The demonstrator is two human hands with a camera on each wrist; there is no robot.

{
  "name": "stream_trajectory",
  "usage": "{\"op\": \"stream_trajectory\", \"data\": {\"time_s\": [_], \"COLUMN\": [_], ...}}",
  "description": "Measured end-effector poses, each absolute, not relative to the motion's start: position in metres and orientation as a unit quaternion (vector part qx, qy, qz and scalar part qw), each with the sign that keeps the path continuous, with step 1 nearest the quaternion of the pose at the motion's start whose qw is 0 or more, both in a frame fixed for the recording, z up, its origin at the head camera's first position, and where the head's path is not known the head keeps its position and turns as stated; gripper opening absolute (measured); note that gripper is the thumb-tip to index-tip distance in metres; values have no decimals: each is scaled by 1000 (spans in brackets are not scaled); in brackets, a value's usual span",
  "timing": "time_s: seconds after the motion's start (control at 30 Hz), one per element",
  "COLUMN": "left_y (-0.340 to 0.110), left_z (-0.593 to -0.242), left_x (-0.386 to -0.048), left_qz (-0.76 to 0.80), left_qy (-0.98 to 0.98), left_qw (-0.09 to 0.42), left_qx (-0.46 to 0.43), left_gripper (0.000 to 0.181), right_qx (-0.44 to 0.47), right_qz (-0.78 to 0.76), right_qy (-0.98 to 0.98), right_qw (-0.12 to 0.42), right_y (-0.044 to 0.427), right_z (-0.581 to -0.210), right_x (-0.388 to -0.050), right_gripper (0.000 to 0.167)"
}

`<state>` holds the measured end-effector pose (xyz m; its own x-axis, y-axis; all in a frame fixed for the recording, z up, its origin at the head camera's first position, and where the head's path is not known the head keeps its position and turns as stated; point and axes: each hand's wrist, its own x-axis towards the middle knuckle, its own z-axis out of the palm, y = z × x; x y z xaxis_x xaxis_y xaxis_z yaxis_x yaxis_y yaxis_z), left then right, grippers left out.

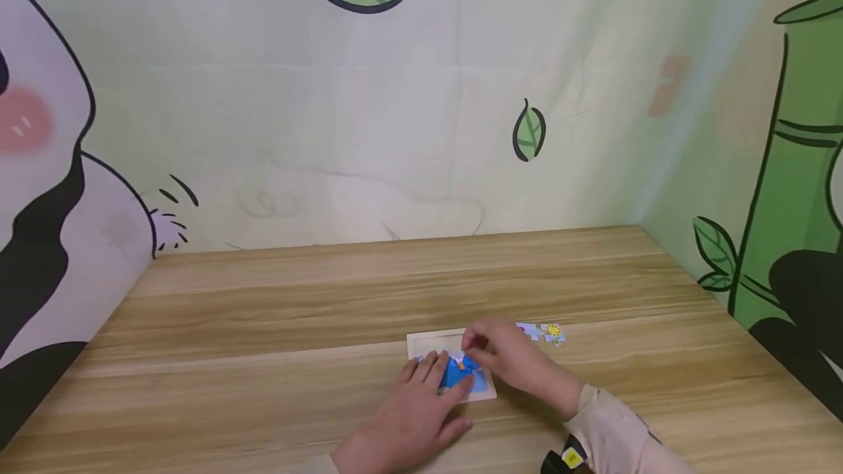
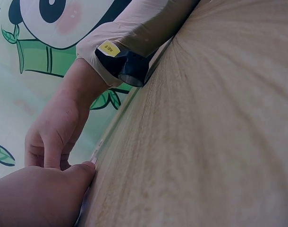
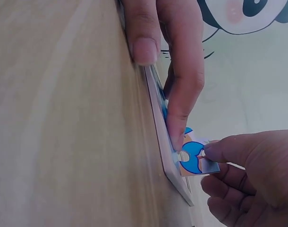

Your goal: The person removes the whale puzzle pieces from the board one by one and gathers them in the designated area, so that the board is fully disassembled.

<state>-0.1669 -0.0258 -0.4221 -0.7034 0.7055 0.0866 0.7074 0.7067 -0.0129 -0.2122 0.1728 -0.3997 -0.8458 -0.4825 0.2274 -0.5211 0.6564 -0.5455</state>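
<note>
A shallow light tray (image 1: 410, 347) lies on the table with blue puzzle pieces (image 1: 454, 374) in its nearer part; its far part shows bare. My left hand (image 1: 413, 414) rests flat with spread fingers on the pieces and the tray's near side. Between thumb and fingers my right hand (image 1: 510, 357) pinches a puzzle piece (image 3: 193, 158) with a blue tail-like shape. In the right wrist view that piece is tilted up above the tray rim (image 3: 182, 187), close to a left fingertip. The right hand (image 2: 59, 127) is beyond the left hand (image 2: 42, 194) in the left wrist view.
Two loose puzzle pieces, one with a yellow flower (image 1: 553, 332) and a partly hidden one (image 1: 529, 329), lie on the table behind the right hand. The wooden table (image 1: 263, 313) meets a printed wall cloth at its back and sides.
</note>
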Motion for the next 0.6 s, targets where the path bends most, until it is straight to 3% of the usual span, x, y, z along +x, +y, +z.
{"op": "stream_trajectory", "data": {"time_s": [0.6], "left_y": [-26], "left_z": [-421], "left_x": [-167], "left_qz": [-15], "left_qy": [-926], "left_qw": [30], "left_qx": [-376], "left_gripper": [54], "right_qx": [266], "right_qz": [319], "right_qy": [-910], "right_qw": [-10], "right_y": [183], "right_z": [-382], "right_x": [-214], "right_gripper": [5]}}
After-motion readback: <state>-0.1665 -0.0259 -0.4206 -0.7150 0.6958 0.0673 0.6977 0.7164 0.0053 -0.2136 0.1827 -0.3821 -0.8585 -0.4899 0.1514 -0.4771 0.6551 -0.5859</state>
